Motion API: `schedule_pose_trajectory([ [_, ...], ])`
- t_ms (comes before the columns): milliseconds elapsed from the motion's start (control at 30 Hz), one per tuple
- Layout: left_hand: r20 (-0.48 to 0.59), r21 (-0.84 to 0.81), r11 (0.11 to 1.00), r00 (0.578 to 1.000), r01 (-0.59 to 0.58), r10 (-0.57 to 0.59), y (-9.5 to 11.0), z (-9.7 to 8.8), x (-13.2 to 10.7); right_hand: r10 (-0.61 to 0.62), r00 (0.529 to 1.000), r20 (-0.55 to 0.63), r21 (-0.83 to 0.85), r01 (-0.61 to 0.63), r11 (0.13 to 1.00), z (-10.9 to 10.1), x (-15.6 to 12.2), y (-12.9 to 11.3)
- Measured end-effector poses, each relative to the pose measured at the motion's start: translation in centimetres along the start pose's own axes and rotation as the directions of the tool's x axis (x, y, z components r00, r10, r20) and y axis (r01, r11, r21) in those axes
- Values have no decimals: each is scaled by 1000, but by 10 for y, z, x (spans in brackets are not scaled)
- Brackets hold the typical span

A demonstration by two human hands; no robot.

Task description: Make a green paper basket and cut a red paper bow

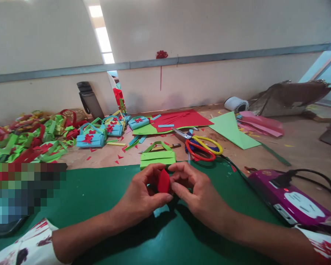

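Note:
Between my two hands, over the green mat (93, 195), is a small folded piece of red paper (163, 181). My left hand (145, 189) is closed around its left side, thumb below and fingers above. My right hand (193, 184) pinches at its right edge with thumb and fingertips. Just beyond my fingers stands a small green paper handbag (157, 158) with a looped handle. Scissors (202, 145) with red and yellow handles lie past my right hand, blades pointing away to the left.
Blue paper handbags (90, 140) with red flowers and a heap of colored paper pieces (44, 140) lie left. Red sheets (182, 119) and a green sheet (235, 130) lie at the back. A purple power strip (287, 197) stands right, a bottle (90, 100) by the wall.

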State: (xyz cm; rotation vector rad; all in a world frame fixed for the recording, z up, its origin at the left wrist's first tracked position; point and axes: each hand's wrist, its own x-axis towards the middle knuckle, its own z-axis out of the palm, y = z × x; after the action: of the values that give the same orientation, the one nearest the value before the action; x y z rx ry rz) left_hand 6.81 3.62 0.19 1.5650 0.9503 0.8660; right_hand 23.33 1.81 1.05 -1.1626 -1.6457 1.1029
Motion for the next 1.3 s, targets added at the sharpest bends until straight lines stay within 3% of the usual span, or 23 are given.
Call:
schedule_pose_trajectory([
  [300,-39,93,996,999,-17,21,-5,-1,-2,3,1000,-7,58,-3,998,2,0,0],
  [467,-11,11,991,991,131,-131,-3,-2,1,-23,996,-85,70,29,997,1,0,2],
  [633,40,-110,977,983,183,-179,1,-6,1,-19,993,-118,90,30,995,-2,1,1],
  [867,-43,-293,953,995,74,-91,-1,-9,2,64,998,-29,162,-58,985,-1,1,-1],
  [1000,-52,-299,953,996,53,-71,-3,-10,3,77,996,46,221,-85,971,-7,0,-1],
  [1300,-29,-285,954,994,94,-107,-5,-13,9,108,992,68,167,-118,979,-21,4,4],
])
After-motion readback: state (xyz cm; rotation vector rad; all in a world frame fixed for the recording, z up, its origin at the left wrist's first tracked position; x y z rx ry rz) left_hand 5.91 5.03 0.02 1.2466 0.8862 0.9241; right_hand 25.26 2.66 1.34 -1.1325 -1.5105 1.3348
